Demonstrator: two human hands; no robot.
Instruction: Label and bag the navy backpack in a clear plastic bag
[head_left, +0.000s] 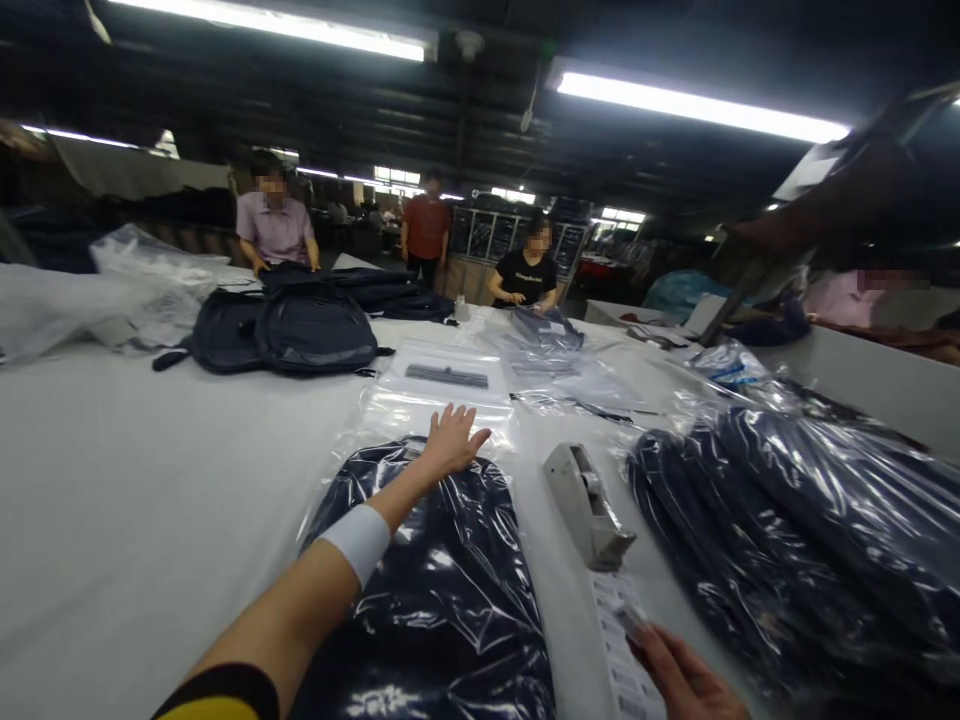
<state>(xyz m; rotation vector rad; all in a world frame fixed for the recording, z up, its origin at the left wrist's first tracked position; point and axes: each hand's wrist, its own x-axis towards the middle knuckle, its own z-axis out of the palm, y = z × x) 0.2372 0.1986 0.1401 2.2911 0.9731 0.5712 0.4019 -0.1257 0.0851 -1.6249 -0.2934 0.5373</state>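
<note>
A dark navy backpack [450, 600] in a clear, shiny plastic bag lies flat on the table in front of me. My left hand [452, 440] rests with spread fingers over the upper end of that bag; a pale band wraps the forearm. Low on the right, my right hand [686, 672] pinches a small pale strip [630, 618], too blurred to tell whether it is tape or a sticker. Beneath the strip runs a sheet of printed labels [622, 655]. A grey tape dispenser [589, 505] stands just beyond the sheet, between the bagged backpack and the right-hand pile.
Bagged dark backpacks [780, 540] are piled at right. Flat clear plastic bags [442, 400] lie ahead, and unbagged backpacks [300, 325] sit at the far left. Crumpled plastic [97, 300] lies left. Across the white table [150, 500] are co-workers, one in a black shirt [529, 275].
</note>
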